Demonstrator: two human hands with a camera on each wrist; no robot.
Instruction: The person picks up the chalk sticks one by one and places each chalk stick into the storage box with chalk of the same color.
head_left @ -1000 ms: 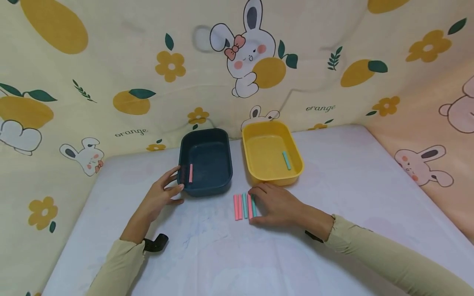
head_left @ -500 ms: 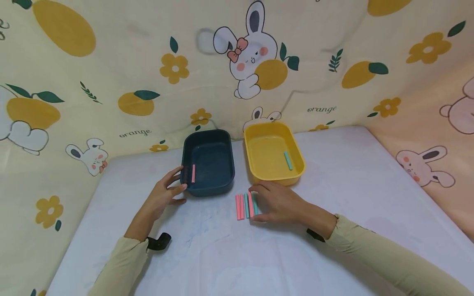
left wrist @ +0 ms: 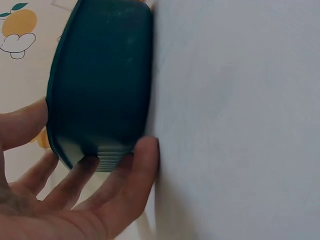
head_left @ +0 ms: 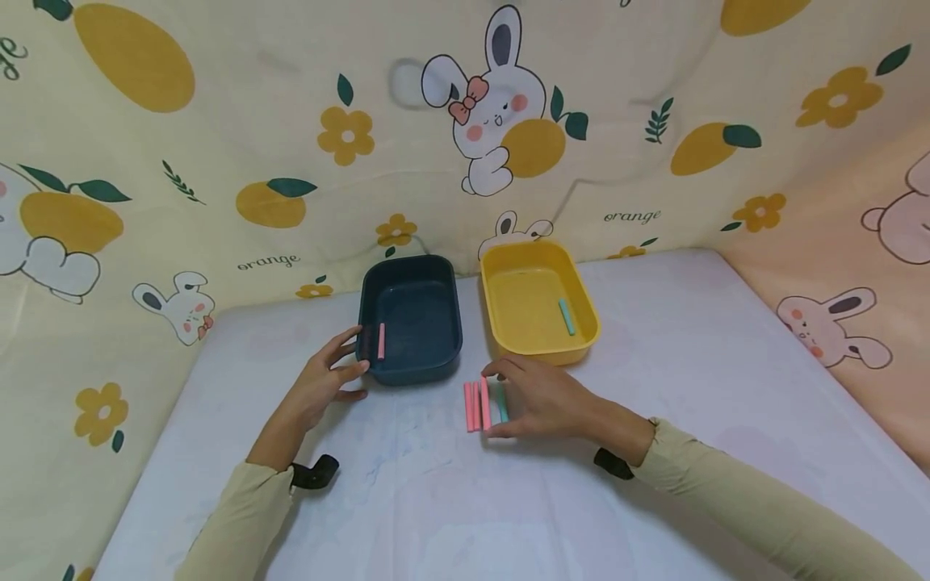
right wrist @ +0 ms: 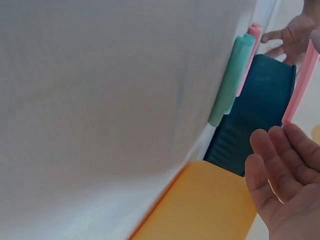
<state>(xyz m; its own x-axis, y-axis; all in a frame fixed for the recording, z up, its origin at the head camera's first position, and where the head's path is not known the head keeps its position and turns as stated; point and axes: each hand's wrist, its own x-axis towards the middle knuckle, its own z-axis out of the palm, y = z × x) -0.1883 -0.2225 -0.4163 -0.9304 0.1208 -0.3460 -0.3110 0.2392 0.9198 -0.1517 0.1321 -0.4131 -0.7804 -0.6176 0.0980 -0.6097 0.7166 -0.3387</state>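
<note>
My right hand [head_left: 546,399] pinches a slim pink stick [head_left: 485,403] lengthwise between thumb and fingers, and the right wrist view shows this stick raised off the table. Under and beside it lie two pink sticks [head_left: 468,407] and a teal stick [head_left: 502,402]. A second teal stick [right wrist: 245,47] is partly visible in the right wrist view. With fingers spread, my left hand [head_left: 312,391] touches the left side of a dark blue bin [head_left: 414,374]; the left wrist view puts its thumb at the rim and a finger near the base. One pink stick [head_left: 381,341] lies in that bin.
Right of the blue bin stands a yellow bin [head_left: 519,303] holding one teal stick [head_left: 567,316]. Both bins are near the back edge of the white-covered table [head_left: 450,500], against a printed cloth backdrop [head_left: 632,161].
The right hand has lifted a pink stick from the row and carried it slightly left, over the other sticks. The left hand stays at the blue bin. The head view has shifted a little.
</note>
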